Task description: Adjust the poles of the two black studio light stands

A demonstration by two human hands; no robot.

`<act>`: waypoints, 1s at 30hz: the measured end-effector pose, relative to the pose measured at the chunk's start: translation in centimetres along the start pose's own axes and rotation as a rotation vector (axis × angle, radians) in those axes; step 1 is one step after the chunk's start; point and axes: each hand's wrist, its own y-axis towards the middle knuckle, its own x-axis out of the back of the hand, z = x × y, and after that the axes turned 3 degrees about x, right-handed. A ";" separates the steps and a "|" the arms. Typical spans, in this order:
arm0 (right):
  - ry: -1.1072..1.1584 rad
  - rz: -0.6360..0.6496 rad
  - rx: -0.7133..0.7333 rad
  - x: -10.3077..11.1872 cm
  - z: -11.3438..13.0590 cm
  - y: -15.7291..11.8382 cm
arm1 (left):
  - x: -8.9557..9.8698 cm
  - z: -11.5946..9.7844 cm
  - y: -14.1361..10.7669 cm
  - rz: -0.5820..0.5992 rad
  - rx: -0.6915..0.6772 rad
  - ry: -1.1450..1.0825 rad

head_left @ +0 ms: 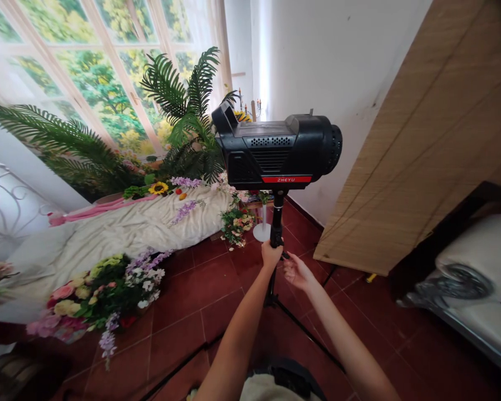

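A black studio light (275, 147) with a red label strip sits on top of a black light stand (277, 214). My left hand (270, 255) is wrapped round the stand's pole, just below a collar. Beside it, my right hand (297, 272) has its fingertips closed on a small black locking knob (284, 255) at the pole's side. The stand's legs spread over the floor below, partly hidden by my forearms.
To the left lies a cream-draped bench (150, 223) with sunflowers and fruit on it. A flower arrangement (104, 292) stands before it; palm leaves (192, 106) rise behind. On the right are a hanging bamboo blind (384, 167) and a plastic-wrapped white sofa (480, 262).
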 end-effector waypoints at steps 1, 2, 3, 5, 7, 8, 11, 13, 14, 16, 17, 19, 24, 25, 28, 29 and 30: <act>-0.093 -0.065 0.074 0.2 -0.1 0.0 | 0.0 0.0 0.0 0.002 0.003 -0.004; -0.207 -0.138 0.183 0.4 -0.2 0.1 | -0.1 0.1 0.1 0.001 0.007 -0.007; -0.333 -0.204 0.317 0.5 -0.3 0.0 | -0.1 0.1 0.1 -0.001 0.008 -0.007; -0.602 -0.271 0.587 0.7 -0.3 -0.2 | -0.1 0.1 0.1 -0.009 0.006 -0.002; -0.862 -0.278 0.778 0.8 -0.2 -0.8 | -0.2 0.2 0.2 -0.016 -0.012 0.000; -0.974 -0.277 0.841 0.8 0.0 -1.1 | -0.2 0.3 0.2 -0.018 -0.023 -0.002; -1.224 -0.279 0.971 0.8 0.4 -1.9 | -0.2 0.4 0.2 -0.012 -0.050 -0.012; -1.332 -0.296 1.029 0.8 0.5 -2.1 | -0.2 0.5 0.3 -0.012 -0.058 -0.013; -1.375 -0.312 1.052 0.9 0.5 -2.1 | -0.2 0.5 0.3 -0.016 -0.060 -0.010; -1.444 -0.343 1.089 1.1 0.4 -2.0 | -0.3 0.5 0.3 -0.022 -0.062 -0.003; -1.470 -0.348 1.104 1.3 0.3 -1.8 | -0.3 0.4 0.3 -0.023 -0.061 -0.001; -1.502 -0.351 1.133 1.6 0.1 -1.5 | -0.3 0.4 0.3 -0.021 -0.059 -0.004; -1.484 -0.341 1.225 2.4 -0.6 -0.6 | -0.3 0.3 0.2 -0.020 -0.048 -0.007; -1.457 -0.338 1.243 2.5 -0.8 -0.4 | -0.3 0.3 0.2 -0.024 -0.046 -0.004; -1.366 -0.313 1.258 2.6 -1.3 -0.2 | -0.3 0.3 0.2 -0.034 -0.029 0.005; -1.342 -0.305 1.249 2.6 -1.5 -0.1 | -0.4 0.3 0.2 -0.037 -0.023 0.007; -1.320 -0.302 1.236 2.6 -1.7 -0.1 | -0.4 0.3 0.2 -0.038 -0.017 0.007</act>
